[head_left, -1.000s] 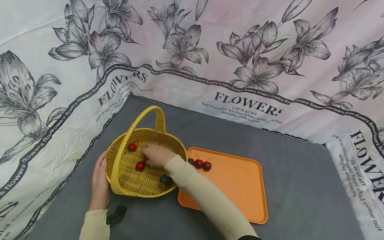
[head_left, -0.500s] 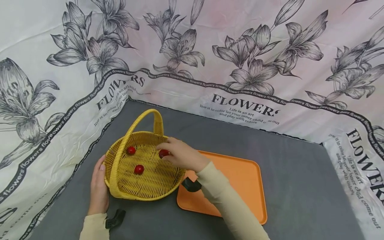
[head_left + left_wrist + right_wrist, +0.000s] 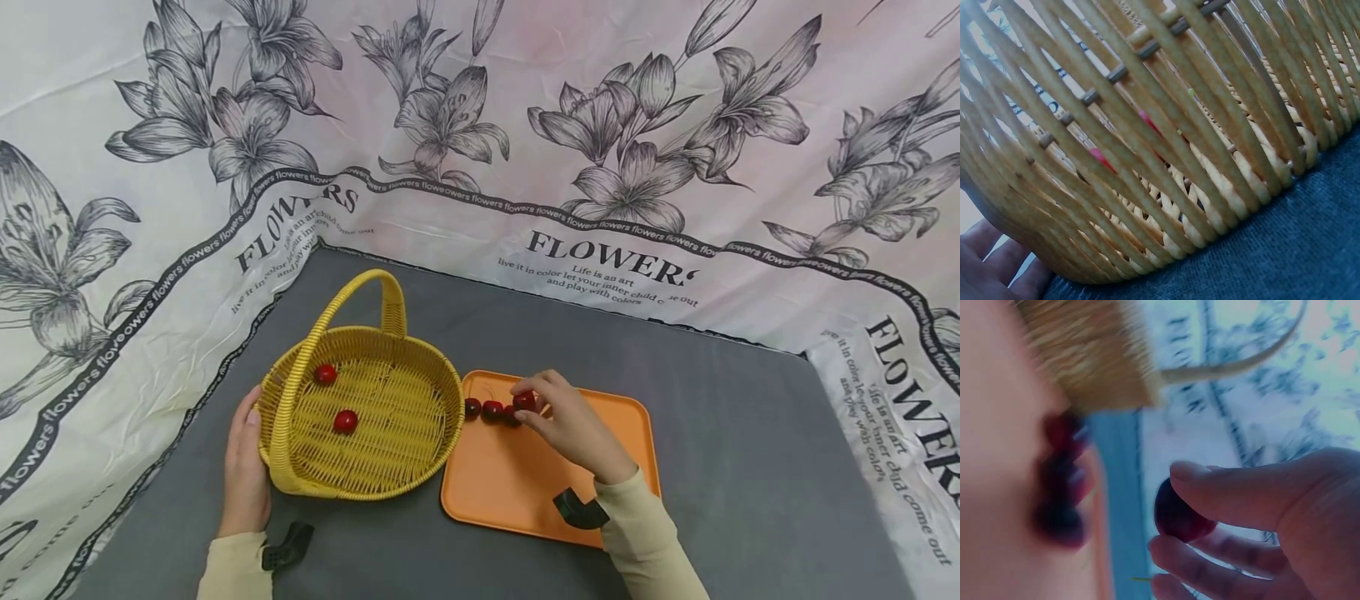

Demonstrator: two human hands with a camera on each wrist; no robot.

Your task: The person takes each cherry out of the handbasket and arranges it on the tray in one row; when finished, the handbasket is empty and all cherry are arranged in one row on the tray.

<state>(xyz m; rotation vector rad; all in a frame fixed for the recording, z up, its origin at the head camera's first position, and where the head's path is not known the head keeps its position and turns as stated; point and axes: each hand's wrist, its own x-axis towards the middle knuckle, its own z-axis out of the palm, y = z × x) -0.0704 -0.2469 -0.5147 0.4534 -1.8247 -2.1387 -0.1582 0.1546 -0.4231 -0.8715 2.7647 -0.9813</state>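
Note:
In the head view, my right hand [image 3: 576, 425] pinches a dark red cherry [image 3: 524, 401] between thumb and fingers, above the orange tray [image 3: 540, 492]. Close by, several other cherries [image 3: 492, 411] lie in a row along the tray's far left part. The right wrist view shows the held cherry [image 3: 1179, 515] under the thumb. My left hand [image 3: 246, 475] rests against the left outer side of a yellow wicker basket [image 3: 397, 458]. Two red cherries, one near the handle [image 3: 325, 374] and one lower [image 3: 345, 422], lie inside. Fingers [image 3: 997, 262] of the left hand touch the basket wall in the left wrist view.
The basket's tall handle [image 3: 330, 308] arches over its left part. Basket and tray stand side by side on a grey tabletop [image 3: 750, 467]. A white flower-printed cloth [image 3: 465, 217] hangs behind and at the sides.
My right hand has lifted a cherry out of the basket and carried it right, over the tray beside the row of cherries. The left hand has stayed at the basket.

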